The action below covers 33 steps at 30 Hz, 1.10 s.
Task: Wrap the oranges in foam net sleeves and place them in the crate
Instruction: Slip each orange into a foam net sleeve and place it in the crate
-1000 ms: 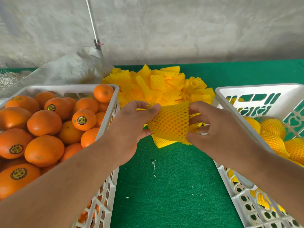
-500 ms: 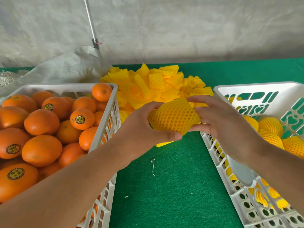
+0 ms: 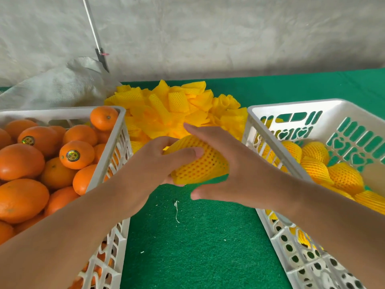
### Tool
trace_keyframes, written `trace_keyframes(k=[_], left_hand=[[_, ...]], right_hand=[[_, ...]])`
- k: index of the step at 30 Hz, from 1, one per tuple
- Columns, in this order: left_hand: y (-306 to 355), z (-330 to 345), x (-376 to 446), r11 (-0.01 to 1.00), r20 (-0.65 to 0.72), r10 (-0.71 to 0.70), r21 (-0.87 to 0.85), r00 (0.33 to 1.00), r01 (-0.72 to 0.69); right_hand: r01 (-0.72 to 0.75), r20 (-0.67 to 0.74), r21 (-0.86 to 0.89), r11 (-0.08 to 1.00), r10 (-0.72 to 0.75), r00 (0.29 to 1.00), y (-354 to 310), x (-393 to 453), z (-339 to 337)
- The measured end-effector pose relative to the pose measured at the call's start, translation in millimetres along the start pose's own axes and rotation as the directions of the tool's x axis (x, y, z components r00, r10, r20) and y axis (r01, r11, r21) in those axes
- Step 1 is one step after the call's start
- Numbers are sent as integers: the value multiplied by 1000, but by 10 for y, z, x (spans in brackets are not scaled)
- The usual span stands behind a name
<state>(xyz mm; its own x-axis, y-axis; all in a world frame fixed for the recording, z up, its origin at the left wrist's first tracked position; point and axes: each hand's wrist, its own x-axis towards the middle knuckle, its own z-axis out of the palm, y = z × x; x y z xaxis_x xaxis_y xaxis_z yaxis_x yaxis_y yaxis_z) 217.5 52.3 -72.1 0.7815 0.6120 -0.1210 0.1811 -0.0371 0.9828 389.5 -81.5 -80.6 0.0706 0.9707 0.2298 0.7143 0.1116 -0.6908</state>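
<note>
Head camera looks down, close over hands (image 3: 200, 163)

Bare green mat (image 3: 208, 247) lane between two crates (image 3: 116, 142)

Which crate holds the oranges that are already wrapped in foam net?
The white crate on the right; its oranges wear yellow net, while the left crate holds bare ones.

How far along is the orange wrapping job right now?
Done: several wrapped oranges already lie in the right crate. In hand: the left hand grips a sleeved orange, with the right hand open against it. Left: the left crate is full of bare oranges, and many foam sleeves wait behind.
</note>
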Motion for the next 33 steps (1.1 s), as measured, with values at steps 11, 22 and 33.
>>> trace_keyframes(k=[11, 22, 33], left_hand=[[-68, 29, 132, 982, 60, -48, -178, 997, 58], [-236, -148, 272, 928, 56, -200, 331, 978, 171], [-408, -243, 124, 786, 47, -1, 617, 999, -28]], right_hand=[[-15, -138, -299, 954, -28, 990, -51, -2, -71], [-346, -773, 261, 901, 410, 485, 564, -42, -916], [-927, -206, 83, 366, 916, 343, 1099, -758, -1431]])
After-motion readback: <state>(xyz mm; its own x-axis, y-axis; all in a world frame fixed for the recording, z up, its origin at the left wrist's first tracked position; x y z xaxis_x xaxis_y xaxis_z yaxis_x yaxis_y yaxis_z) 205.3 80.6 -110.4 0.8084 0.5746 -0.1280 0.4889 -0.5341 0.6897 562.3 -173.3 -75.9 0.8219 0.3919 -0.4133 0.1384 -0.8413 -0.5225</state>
